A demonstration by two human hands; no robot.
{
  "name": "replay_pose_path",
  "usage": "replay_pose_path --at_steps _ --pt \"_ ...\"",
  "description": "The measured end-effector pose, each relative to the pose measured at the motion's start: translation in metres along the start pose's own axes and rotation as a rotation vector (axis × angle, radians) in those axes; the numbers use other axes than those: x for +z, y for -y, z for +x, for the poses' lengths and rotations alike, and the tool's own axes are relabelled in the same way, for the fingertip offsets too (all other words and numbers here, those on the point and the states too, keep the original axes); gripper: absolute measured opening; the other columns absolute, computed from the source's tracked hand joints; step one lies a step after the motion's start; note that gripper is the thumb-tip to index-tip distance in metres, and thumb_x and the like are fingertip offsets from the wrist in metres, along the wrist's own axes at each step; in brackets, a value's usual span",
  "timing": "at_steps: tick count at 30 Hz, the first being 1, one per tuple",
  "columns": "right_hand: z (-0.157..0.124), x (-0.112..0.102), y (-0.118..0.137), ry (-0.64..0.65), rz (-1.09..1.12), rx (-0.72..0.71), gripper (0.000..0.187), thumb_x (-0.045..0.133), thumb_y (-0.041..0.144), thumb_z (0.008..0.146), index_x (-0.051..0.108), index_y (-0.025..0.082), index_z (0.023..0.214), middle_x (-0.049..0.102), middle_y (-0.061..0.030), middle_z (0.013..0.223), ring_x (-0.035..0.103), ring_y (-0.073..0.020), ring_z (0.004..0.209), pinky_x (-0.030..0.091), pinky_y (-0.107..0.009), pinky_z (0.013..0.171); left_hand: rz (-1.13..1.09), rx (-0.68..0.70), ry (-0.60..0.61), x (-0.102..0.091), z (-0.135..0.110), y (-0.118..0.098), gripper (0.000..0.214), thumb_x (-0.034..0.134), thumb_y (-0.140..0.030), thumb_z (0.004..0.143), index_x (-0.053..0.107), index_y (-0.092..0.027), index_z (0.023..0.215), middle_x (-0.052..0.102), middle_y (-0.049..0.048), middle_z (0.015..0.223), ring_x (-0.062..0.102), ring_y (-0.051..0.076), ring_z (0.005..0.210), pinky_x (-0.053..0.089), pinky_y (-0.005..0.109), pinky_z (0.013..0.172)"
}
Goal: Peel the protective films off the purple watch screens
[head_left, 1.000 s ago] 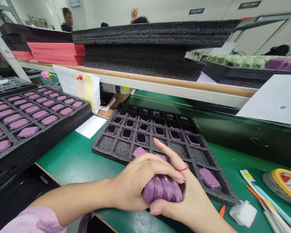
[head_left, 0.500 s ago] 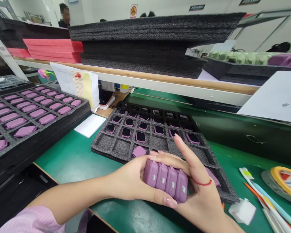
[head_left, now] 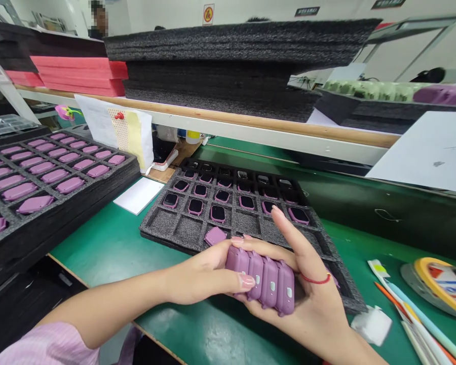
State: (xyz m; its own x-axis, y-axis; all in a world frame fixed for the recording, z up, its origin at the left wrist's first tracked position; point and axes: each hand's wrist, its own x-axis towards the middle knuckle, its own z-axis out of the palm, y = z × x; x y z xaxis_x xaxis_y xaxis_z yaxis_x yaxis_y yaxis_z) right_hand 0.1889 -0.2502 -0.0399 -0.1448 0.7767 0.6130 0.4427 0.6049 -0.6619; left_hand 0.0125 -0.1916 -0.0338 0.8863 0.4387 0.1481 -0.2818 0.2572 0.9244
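A row of several purple smartwatch bodies (head_left: pixel 266 284), standing on edge side by side, is held between my two hands above the black foam tray (head_left: pixel 157 228). My left hand (head_left: pixel 209 271) grips the row's left end, its thumb lying across the side of the leftmost bodies. Around the right end and underneath, my right hand (head_left: pixel 311 299) cradles the row, one finger pointing up and away. Smartwatches with dark screens upward sit in the tray's far compartments. Just beyond my left fingers, a purple body (head_left: pixel 215 235) lies in the near row. My hands hide part of the tray.
At left stands a stacked foam tray (head_left: pixel 95 185) of purple watch bodies. White paper (head_left: pixel 139 195) lies between the trays. To the right are a tape roll (head_left: pixel 441 286), pens (head_left: pixel 421 314) and a crumpled white wad (head_left: pixel 372 324). A shelf (head_left: pixel 251 124) with foam stacks spans the back.
My left thumb has slid left and up, from beneath the right part of the row onto the leftmost bodies. The whole view has shifted slightly.
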Motion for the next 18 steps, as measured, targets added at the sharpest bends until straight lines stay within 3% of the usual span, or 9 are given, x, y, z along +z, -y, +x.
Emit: replay_pose_path --at_steps 2,5,12,18 --pt "0.001 0.000 0.001 -0.002 -0.015 0.006 0.099 0.079 0.027 0.081 0.021 0.033 0.162 0.049 -0.0107 0.156 0.073 -0.0294 0.113 0.057 -0.047 0.107 -0.017 0.002 -0.002 -0.003 -0.001 0.003 0.040 0.066 -0.041 0.091 0.057 -0.020 0.123 0.064 0.0051 0.100 0.066 0.017 0.090 0.053 0.029 0.078" --pt "0.002 -0.001 0.003 0.023 -0.016 0.014 0.102 0.078 0.022 0.081 0.018 0.034 0.162 0.047 -0.0097 0.158 0.072 -0.0275 0.116 0.054 -0.046 0.110 0.041 0.015 -0.021 -0.002 -0.002 0.005 0.040 0.064 -0.041 0.092 0.054 -0.020 0.125 0.062 0.0039 0.100 0.063 0.015 0.090 0.053 0.030 0.083" --pt "0.003 0.002 0.003 0.032 -0.031 -0.025 0.102 0.076 0.018 0.082 0.015 0.035 0.162 0.074 -0.0024 0.125 0.072 -0.0241 0.116 0.053 -0.045 0.112 0.264 0.035 -0.112 0.007 -0.004 0.000 0.033 0.059 -0.035 0.094 0.053 -0.018 0.121 0.060 0.0103 0.119 0.060 0.024 0.118 0.048 0.044 0.105" --pt "0.003 0.003 0.006 0.077 -0.057 -0.061 0.102 0.077 0.029 0.087 0.009 0.031 0.163 0.072 -0.0098 0.128 0.071 -0.0298 0.117 0.055 -0.052 0.109 0.292 0.051 -0.186 0.010 -0.004 0.005 0.040 0.067 -0.036 0.087 0.053 -0.017 0.120 0.061 0.0117 0.119 0.061 0.027 0.117 0.050 0.047 0.103"
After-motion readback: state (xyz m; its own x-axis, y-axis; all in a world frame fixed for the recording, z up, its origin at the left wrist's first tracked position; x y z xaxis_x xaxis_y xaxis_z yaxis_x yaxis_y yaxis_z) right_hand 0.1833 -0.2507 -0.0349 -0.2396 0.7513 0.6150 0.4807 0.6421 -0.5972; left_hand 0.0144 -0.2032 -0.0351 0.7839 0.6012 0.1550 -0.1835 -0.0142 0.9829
